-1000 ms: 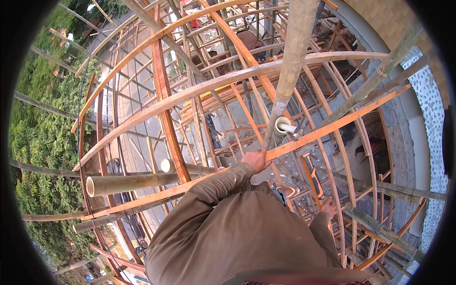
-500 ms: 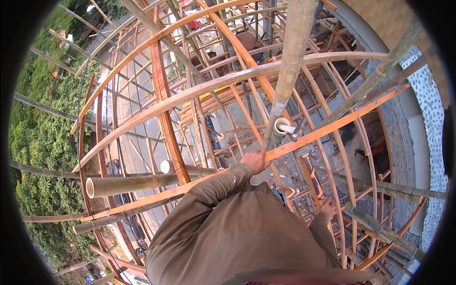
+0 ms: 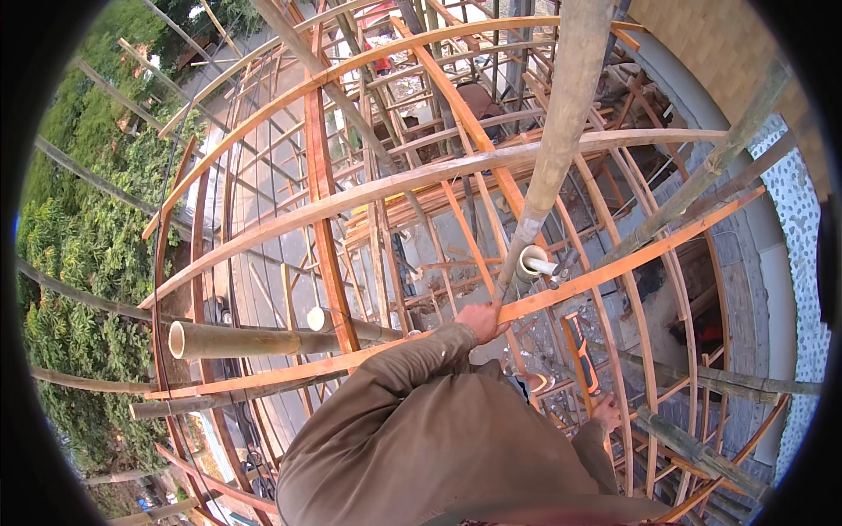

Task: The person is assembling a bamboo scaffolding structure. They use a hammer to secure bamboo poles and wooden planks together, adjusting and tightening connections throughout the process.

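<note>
My left hand (image 3: pixel 481 322) is closed over a long wooden strip (image 3: pixel 614 266), beside an upright bamboo pole (image 3: pixel 561 114). Just right of that pole, a hammer with a pale handle (image 3: pixel 540 266) sticks out of the mouth of a short bamboo tube (image 3: pixel 527 260). Lower right, my right hand (image 3: pixel 605 411) has its fingers curled at the bottom end of an orange-and-black tool handle (image 3: pixel 581 359), which looks like a handsaw's. That handle lies along a narrow wooden strip. What the right fingers grip is too small to make out.
Curved wooden ribs (image 3: pixel 386 188) cross in front of me. Cut bamboo poles (image 3: pixel 237 340) jut out at the left, with trees (image 3: pixel 79 237) beyond. A curved concrete edge (image 3: pixel 772 289) bounds the right. Through the lattice, ground and stacked planks show far below.
The whole view has shifted slightly, so the frame sits lower in the picture. Both hands keep their places on the structure, and the tools have not moved against it.
</note>
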Action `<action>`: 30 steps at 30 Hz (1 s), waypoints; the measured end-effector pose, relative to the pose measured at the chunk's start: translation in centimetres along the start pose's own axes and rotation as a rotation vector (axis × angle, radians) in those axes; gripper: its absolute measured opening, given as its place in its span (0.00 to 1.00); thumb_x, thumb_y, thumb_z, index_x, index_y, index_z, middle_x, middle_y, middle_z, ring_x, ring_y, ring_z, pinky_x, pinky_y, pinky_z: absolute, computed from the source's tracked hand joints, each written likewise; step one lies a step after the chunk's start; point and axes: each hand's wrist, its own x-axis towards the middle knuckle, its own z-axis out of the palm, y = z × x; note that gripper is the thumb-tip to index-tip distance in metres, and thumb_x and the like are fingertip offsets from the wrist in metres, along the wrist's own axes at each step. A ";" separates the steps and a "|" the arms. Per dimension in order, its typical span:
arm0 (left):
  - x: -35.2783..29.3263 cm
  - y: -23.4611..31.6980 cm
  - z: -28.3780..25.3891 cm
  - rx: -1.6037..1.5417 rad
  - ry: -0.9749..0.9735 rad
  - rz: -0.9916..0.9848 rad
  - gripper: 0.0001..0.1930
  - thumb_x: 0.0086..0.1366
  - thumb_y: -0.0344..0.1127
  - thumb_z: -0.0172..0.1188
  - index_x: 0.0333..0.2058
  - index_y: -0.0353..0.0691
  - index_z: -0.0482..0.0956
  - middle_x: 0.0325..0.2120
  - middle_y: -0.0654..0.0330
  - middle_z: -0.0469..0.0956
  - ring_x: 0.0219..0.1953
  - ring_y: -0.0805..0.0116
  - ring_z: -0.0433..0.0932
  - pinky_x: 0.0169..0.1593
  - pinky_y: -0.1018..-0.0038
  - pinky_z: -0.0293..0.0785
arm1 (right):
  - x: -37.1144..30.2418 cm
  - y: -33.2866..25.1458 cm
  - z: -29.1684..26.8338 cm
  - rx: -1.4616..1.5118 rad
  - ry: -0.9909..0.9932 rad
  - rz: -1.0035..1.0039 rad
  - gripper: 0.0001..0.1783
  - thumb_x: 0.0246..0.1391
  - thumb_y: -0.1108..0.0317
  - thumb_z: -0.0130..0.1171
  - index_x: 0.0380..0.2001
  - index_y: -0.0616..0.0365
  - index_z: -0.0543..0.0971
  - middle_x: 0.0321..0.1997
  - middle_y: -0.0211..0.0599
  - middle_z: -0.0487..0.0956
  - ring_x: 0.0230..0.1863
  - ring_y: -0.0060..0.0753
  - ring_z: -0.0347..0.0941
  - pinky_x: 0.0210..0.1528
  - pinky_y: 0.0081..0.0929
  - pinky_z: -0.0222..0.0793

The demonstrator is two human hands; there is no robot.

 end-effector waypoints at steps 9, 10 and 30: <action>-0.1 0.0 0.2 -0.011 0.029 -0.001 0.29 0.69 0.59 0.55 0.48 0.35 0.69 0.39 0.40 0.82 0.39 0.39 0.84 0.42 0.50 0.80 | 0.5 0.6 0.8 -0.034 0.060 -0.024 0.39 0.59 0.32 0.48 0.53 0.55 0.82 0.53 0.52 0.83 0.57 0.59 0.77 0.61 0.52 0.68; -0.1 0.1 0.2 -0.006 0.025 0.001 0.29 0.69 0.60 0.55 0.48 0.35 0.69 0.39 0.40 0.82 0.39 0.39 0.84 0.42 0.50 0.80 | 0.7 0.7 1.0 -0.005 0.045 -0.018 0.39 0.59 0.32 0.48 0.53 0.55 0.83 0.53 0.52 0.83 0.57 0.58 0.77 0.61 0.53 0.69; 0.0 -0.1 0.5 -0.003 0.066 0.009 0.28 0.68 0.58 0.56 0.46 0.36 0.69 0.36 0.40 0.83 0.38 0.39 0.84 0.40 0.49 0.81 | 0.9 1.0 1.5 0.051 0.075 -0.048 0.38 0.59 0.32 0.49 0.52 0.54 0.84 0.51 0.52 0.84 0.54 0.60 0.78 0.59 0.53 0.70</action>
